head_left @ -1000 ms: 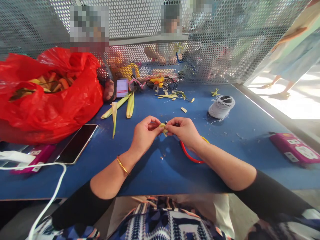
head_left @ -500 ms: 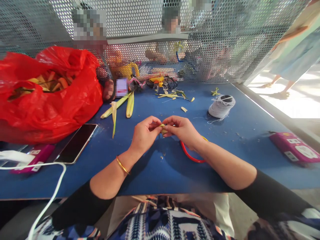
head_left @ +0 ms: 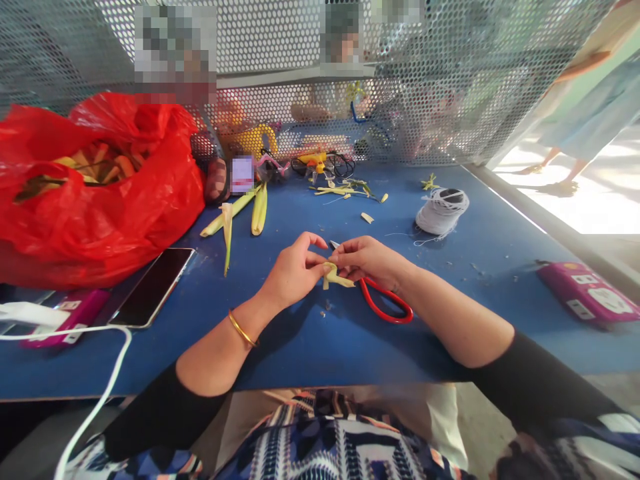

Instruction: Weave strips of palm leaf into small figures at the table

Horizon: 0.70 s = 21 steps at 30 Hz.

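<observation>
Evidently the step: a small yellow leaf strip (head_left: 336,278) was being folded or twisted, as far as could be judged, held by both hands just above the blue table (head_left: 310,347), near its middle.
Left hand: the left hand (head_left: 293,272) was drawn narrow, with thumb and forefinger pinched on the strip's left end and the other fingers curled. A gold bangle (head_left: 243,330) sat on the wrist.
Right hand: the right hand (head_left: 370,260) pinched the same strip from the right, fingers close together.
Scissors: red-handled scissors (head_left: 387,305) lay just under the right hand, with a blade tip showing beyond the fingers. Whether the hand gripped them could not be told.
Next move, as a judgement: it would call for one hand to keep its pinch firm while the other worked the free end. So small and springy a piece could slip or spring open.
Far left: a red plastic bag (head_left: 100,193) sat with a phone (head_left: 153,287) on its near side.
Far middle: loose leaf blades (head_left: 257,207) lay well apart from the hands.
Far right: a spool of white thread (head_left: 443,210) stood beyond the right hand.
Right edge: a pink power strip (head_left: 590,300) lay there.
</observation>
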Motion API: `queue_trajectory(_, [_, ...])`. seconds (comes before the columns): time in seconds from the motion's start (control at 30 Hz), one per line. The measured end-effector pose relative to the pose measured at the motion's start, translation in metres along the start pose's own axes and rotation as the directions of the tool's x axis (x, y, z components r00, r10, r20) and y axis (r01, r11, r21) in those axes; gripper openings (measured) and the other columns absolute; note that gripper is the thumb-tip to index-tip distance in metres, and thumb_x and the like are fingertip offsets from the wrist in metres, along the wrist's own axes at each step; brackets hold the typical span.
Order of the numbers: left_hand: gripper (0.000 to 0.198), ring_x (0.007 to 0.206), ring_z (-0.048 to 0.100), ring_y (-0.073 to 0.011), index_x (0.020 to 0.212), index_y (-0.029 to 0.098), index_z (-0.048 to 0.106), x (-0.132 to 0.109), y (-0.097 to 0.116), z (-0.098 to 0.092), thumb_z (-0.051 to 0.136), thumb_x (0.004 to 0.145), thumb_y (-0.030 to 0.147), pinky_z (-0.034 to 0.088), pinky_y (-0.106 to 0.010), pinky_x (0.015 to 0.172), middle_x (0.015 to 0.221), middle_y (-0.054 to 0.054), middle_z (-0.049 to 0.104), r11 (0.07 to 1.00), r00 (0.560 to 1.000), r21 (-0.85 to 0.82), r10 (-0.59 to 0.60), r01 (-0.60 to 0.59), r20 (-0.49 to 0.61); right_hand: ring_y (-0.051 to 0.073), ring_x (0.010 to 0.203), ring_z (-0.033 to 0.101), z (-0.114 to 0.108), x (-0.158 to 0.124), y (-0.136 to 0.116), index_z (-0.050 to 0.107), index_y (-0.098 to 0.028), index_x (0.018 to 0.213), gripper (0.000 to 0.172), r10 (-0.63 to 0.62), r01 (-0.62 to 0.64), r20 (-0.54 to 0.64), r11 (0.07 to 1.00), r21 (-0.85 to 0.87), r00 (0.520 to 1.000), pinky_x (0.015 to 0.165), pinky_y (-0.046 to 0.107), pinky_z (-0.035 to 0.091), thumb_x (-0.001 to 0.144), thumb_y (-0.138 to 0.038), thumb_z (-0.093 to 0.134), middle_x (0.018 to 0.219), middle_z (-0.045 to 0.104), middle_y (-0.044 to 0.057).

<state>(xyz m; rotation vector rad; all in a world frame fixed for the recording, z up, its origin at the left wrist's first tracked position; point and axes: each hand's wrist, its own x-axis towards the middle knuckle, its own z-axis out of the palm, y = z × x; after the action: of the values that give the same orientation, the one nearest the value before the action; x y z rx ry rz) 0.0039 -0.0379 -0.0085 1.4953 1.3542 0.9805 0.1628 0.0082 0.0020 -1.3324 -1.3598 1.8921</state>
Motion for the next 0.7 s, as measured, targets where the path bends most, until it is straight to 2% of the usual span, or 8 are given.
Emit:
queue_trajectory(0.1, [0.024,0.063,0.067,-0.0147,0.092,0.020,0.052,0.0000,-0.0003,-0.0008,0.067,0.073,0.019,0.048,-0.025,0.061,0.073,-0.002,0.073,1.000,0.999,0.011,0.015,-0.015,0.041,0.008,0.041,0.053,-0.0016,0.0011,-0.0002,0.062,-0.012,0.058,0.017,0.041,-0.042,0.029,0.999,0.011,0.999,0.039,0.016,0.043,0.074,-0.008,0.069,0.043,0.056,-0.001])
queue_trajectory(0.3, [0.022,0.073,0.068,-0.0167,0.087,0.018,0.058,0.0020,-0.0001,-0.0001,0.071,0.071,0.028,0.051,-0.028,0.068,0.078,-0.003,0.072,0.995,0.992,-0.098,0.044,-0.032,0.121,0.005,0.038,0.051,-0.0036,0.0061,0.0010,0.059,-0.012,0.059,0.021,0.052,-0.052,0.005,0.989,0.137,0.999,0.036,0.013,0.037,0.079,-0.008,0.064,0.045,0.057,-0.002])
queue_trajectory(0.37, [0.021,0.076,0.068,-0.0169,0.085,0.018,0.060,0.0017,0.0006,0.0007,0.071,0.071,0.028,0.050,-0.028,0.070,0.080,-0.004,0.073,0.995,0.989,-0.091,0.053,-0.040,0.137,0.005,0.039,0.050,-0.0051,0.0055,-0.0012,0.059,-0.012,0.061,0.021,0.015,-0.010,-0.054,0.995,0.100,0.998,0.035,0.013,0.035,0.081,-0.011,0.064,0.044,0.055,-0.002])
queue_trajectory(0.47, [0.024,0.073,0.068,-0.0166,0.084,0.018,0.056,0.0010,0.0010,0.0009,0.073,0.070,0.029,0.049,-0.027,0.067,0.076,-0.002,0.072,0.996,0.995,-0.080,0.036,-0.029,0.091,0.006,0.041,0.051,-0.0074,0.0021,-0.0049,0.060,-0.013,0.061,0.019,-0.058,0.057,-0.099,0.998,-0.016,0.993,0.036,0.014,0.037,0.077,-0.016,0.070,0.044,0.053,-0.004])
queue_trajectory(0.57, [0.033,0.068,0.067,-0.0159,0.086,0.020,0.050,0.0007,0.0006,0.0004,0.075,0.068,0.030,0.048,-0.026,0.064,0.071,-0.001,0.071,0.995,0.999,-0.097,0.007,-0.003,0.044,0.007,0.046,0.055,-0.0088,-0.0013,-0.0058,0.061,-0.014,0.063,0.019,-0.074,0.073,-0.001,0.992,-0.103,0.997,0.040,0.015,0.043,0.070,-0.020,0.077,0.049,0.056,-0.004])
queue_trajectory(0.7, [0.035,0.065,0.066,-0.0154,0.087,0.020,0.049,0.0003,0.0007,-0.0002,0.076,0.067,0.029,0.047,-0.026,0.061,0.071,-0.001,0.072,0.997,0.999,-0.072,-0.006,0.009,0.035,0.008,0.050,0.056,-0.0104,-0.0015,-0.0028,0.062,-0.015,0.064,0.019,-0.077,0.091,0.111,0.988,-0.128,0.991,0.044,0.017,0.047,0.065,-0.023,0.078,0.054,0.059,-0.003])
